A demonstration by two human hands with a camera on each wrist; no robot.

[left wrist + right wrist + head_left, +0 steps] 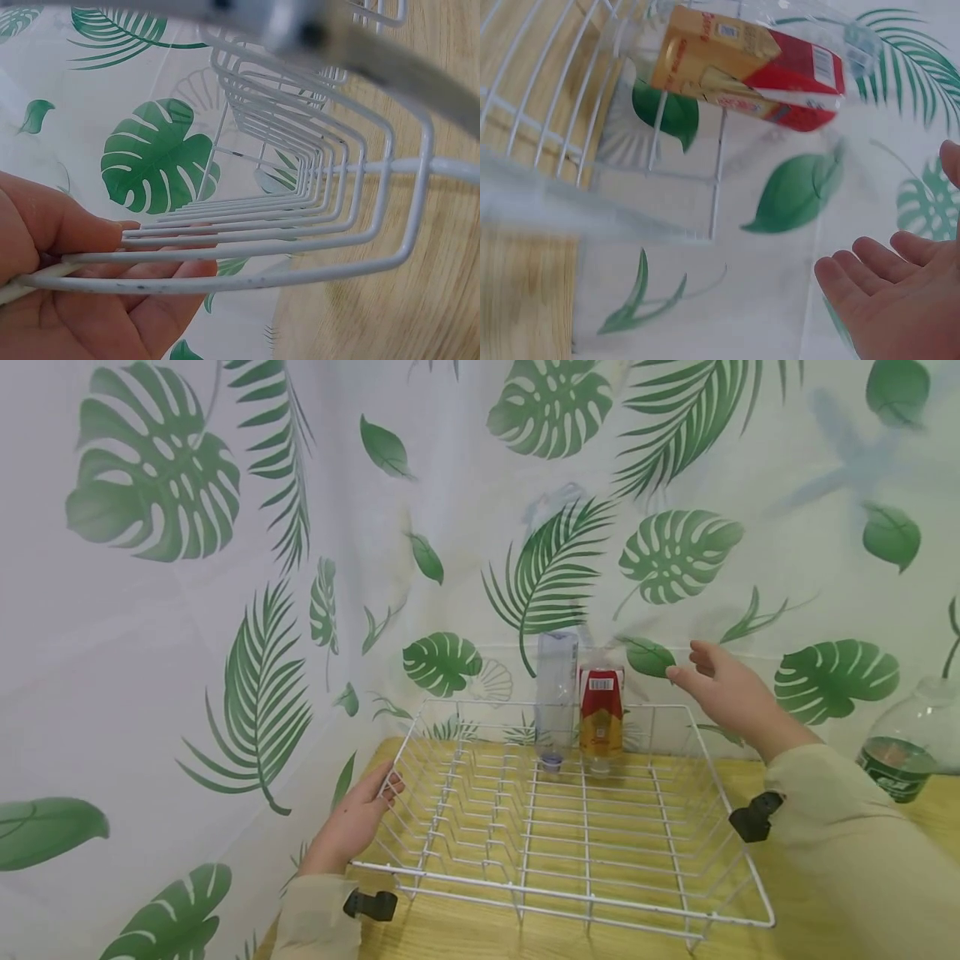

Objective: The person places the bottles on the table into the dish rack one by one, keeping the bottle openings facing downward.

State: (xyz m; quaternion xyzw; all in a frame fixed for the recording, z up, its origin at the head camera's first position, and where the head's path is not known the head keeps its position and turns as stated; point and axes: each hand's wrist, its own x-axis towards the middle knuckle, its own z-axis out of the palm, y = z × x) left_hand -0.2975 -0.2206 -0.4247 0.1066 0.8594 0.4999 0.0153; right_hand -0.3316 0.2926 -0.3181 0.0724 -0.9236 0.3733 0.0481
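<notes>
A white wire dish rack (525, 887) stands on the wooden table. My left hand (362, 814) grips its left side, and in the left wrist view the thumb lies over the wires with the fingers beneath them. At the rack's back, a clear plastic bottle (557, 693) stands with its narrow end down. Beside it is a red and gold package (601, 714), with something clear under it. My right hand (731, 693) is raised to the right of the package, apart from it and holding nothing. Its fingers look extended in the right wrist view (900, 292).
A large clear bottle with a green label (896, 764) stands on the table at the far right. Behind and to the left hangs a white sheet with green leaf prints (442, 502). The wooden tabletop (450, 931) shows through and in front of the rack.
</notes>
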